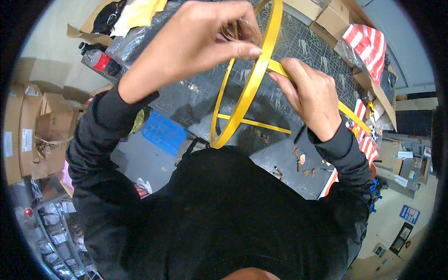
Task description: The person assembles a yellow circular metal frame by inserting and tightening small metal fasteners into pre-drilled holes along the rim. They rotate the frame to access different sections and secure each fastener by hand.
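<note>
A flat yellow strap forms a tall loop over the dark work table. My left hand is closed at the loop's upper part, with its thumb against the strap. Something thin and brownish curls among its fingers, too unclear to name. On the other side of the loop, my right hand pinches a stretch of the same strap between thumb and fingers. From behind that hand, more strap runs out toward the right. Another length lies low across the table, beneath the loop.
Small brown pieces are scattered on the near right of the table. A bottle with a red label lies at the far left. Red-and-white striped bags and cardboard boxes line the right. A blue slatted piece is at the left.
</note>
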The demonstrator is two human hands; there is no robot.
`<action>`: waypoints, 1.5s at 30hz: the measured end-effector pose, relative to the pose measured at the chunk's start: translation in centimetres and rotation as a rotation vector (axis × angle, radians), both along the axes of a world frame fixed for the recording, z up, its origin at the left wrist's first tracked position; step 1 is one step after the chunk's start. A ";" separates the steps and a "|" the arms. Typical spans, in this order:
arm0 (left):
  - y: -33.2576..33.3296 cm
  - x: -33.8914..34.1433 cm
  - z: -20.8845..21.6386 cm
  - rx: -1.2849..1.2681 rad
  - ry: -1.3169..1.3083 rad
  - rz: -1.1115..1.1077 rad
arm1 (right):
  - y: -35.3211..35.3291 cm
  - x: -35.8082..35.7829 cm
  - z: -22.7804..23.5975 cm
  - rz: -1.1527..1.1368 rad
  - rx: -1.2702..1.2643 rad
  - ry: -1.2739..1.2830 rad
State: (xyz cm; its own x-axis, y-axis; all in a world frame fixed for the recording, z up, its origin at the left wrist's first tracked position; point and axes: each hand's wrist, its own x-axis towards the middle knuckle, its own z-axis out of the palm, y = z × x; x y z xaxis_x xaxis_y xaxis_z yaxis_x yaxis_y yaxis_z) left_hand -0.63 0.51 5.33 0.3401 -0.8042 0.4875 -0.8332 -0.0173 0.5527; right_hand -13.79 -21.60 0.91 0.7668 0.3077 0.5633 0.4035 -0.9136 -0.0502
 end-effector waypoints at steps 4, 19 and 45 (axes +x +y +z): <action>0.0 -1.4 -1.2 -0.127 -0.372 0.010 | 0.1 -0.1 0.0 -0.023 0.002 0.022; 1.5 -2.9 -4.1 -0.226 -0.290 -0.109 | -0.2 -0.8 -0.5 -0.084 -0.033 0.020; 1.2 -0.5 0.3 0.616 1.073 -0.160 | 1.1 0.2 -1.7 -0.058 -0.075 -0.062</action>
